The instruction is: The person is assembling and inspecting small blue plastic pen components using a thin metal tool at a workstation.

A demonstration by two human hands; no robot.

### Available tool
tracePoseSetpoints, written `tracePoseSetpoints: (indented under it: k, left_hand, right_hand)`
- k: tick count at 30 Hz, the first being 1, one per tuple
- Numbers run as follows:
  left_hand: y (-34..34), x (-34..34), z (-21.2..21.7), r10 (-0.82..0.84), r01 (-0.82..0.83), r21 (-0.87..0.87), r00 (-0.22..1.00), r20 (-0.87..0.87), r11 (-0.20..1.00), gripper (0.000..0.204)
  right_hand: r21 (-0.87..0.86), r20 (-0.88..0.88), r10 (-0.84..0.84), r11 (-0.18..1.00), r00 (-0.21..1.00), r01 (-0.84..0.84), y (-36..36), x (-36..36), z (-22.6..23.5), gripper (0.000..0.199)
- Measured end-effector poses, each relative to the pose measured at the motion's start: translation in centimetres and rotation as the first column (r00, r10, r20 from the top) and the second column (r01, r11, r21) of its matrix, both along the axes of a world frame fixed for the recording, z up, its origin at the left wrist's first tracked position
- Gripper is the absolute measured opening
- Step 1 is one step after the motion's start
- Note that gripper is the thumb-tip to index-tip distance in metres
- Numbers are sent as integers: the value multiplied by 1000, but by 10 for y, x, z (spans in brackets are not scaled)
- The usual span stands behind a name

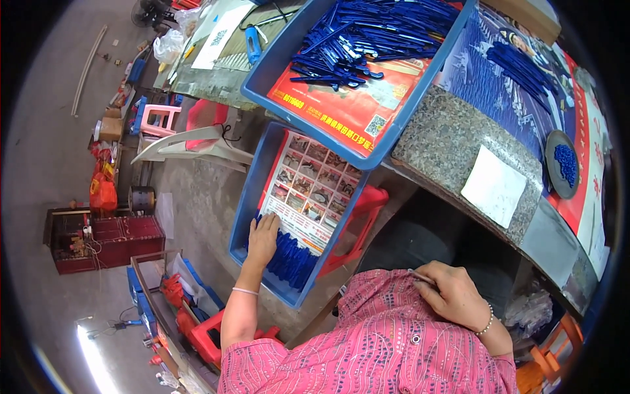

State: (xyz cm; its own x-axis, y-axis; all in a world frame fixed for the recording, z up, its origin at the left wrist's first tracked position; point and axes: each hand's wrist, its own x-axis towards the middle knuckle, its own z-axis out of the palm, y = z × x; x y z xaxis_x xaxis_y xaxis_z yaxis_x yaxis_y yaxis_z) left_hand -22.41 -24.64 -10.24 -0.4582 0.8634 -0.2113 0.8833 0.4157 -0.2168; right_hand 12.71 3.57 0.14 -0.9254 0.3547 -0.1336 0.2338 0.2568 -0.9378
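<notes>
My left hand (264,240) reaches into the lower blue tray (298,303), its fingers stretched over the left end of a row of slim dark-blue pieces (289,262). Its palm faces down, and whatever lies under it is hidden. Close to my body, my right hand (449,292) is closed near the pink patterned shirt. A thin bit shows at its fingertips, too small to name. Above, a larger blue tray (374,161) holds a heap of long, shiny blue pieces (367,39) on a red printed sheet.
On the stone-topped table lie a white paper (495,187), a grey dish of small blue bits (564,164) and more long blue pieces (522,69). A red stool (357,230) stands by the lower tray. A pale chair (197,146) is left of it.
</notes>
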Motion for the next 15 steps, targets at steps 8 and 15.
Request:
tracePoseSetpoints:
  k: [8,15]
  left_hand:
    - [-4,-2,12,40,-40,-6,999,-27,999,30]
    - [79,78,97,51,-268,472,905,422,840,26]
  right_hand:
    - [52,10,25,998,1000,-26,2,9,-5,17]
    - [93,29,86,992,996,-89,1,8,-11,17]
